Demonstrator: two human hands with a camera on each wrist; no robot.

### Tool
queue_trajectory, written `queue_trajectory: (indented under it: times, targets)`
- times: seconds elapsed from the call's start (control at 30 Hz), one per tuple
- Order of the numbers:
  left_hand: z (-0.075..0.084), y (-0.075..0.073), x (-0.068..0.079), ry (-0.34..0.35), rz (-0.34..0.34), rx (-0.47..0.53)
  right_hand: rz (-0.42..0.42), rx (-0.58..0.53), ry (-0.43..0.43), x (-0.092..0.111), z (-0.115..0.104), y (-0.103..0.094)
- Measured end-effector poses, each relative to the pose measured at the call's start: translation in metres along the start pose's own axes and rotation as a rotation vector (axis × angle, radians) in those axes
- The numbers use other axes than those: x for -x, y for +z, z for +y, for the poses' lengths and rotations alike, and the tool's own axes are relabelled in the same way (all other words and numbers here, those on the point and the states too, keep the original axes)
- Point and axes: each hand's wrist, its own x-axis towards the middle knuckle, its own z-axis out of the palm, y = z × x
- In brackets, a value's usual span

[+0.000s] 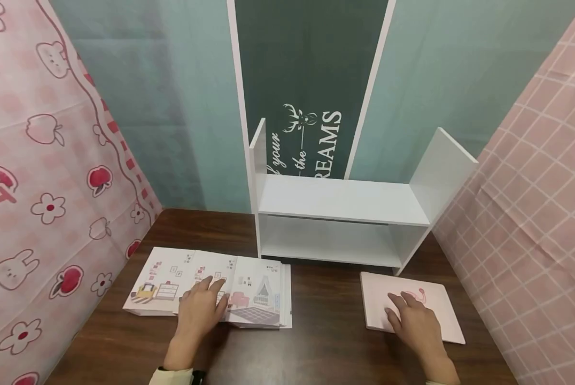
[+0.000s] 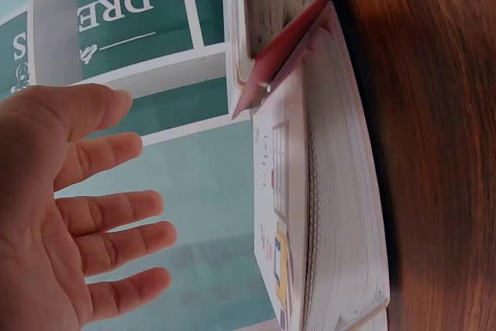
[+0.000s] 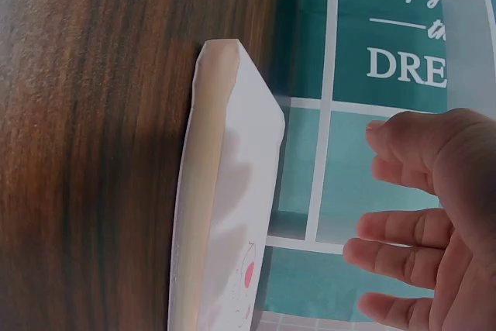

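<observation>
Three white picture-covered books lie side by side at the left of the table: a left one (image 1: 164,262), a middle one (image 1: 210,260) and a right one (image 1: 256,267). My left hand (image 1: 202,306) hovers over the middle of this row, fingers spread and relaxed. In the left wrist view a gap shows between that hand and the thick page block (image 2: 341,191). On the right lies a pale pink book (image 1: 378,291) with a red drawing on its cover. Loosely extended above it is my right hand (image 1: 418,327); the right wrist view shows its fingers (image 3: 399,261) apart from the cover.
A white two-tier shelf (image 1: 340,200) with tall side panels stands at the back of the brown wooden table (image 1: 316,342). Behind it hangs a green cloth (image 1: 191,107) with lettering. Pink patterned cloths (image 1: 76,224) close off both sides.
</observation>
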Motion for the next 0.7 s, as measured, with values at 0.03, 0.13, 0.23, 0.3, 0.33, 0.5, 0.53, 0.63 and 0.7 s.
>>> queue_trajectory:
  times: [0.03,0.13,0.23,0.3,0.33,0.5,0.53,0.63,0.7]
  targets:
    - [0.000,0.000,0.000,-0.002,-0.005,-0.001,-0.004,-0.001,0.002,-0.001,0.000,0.000]
    - [0.001,-0.001,0.000,-0.004,-0.007,0.002,-0.017,-0.001,0.010,-0.002,-0.001,-0.001]
    - [0.006,-0.001,-0.001,0.008,-0.003,0.003,-0.040,-0.014,0.011,-0.002,-0.003,-0.003]
    - [0.013,-0.002,-0.003,0.028,-0.002,0.026,-0.065,-0.045,0.039,-0.001,-0.005,-0.007]
    - [0.018,-0.002,-0.005,0.038,-0.004,0.044,-0.082,-0.064,0.060,-0.001,-0.006,-0.009]
    - [0.045,0.002,-0.012,0.044,-0.038,0.182,-0.157,-0.179,0.192,0.004,-0.007,-0.016]
    - [0.050,0.003,-0.013,0.032,-0.052,0.203,-0.168,-0.199,0.204,0.005,-0.006,-0.016]
    - [0.063,0.008,-0.013,-0.022,-0.101,0.255,-0.173,-0.250,0.224,0.008,-0.004,-0.015]
    - [0.070,0.012,-0.013,-0.070,-0.134,0.276,-0.165,-0.274,0.232,0.009,-0.001,-0.014]
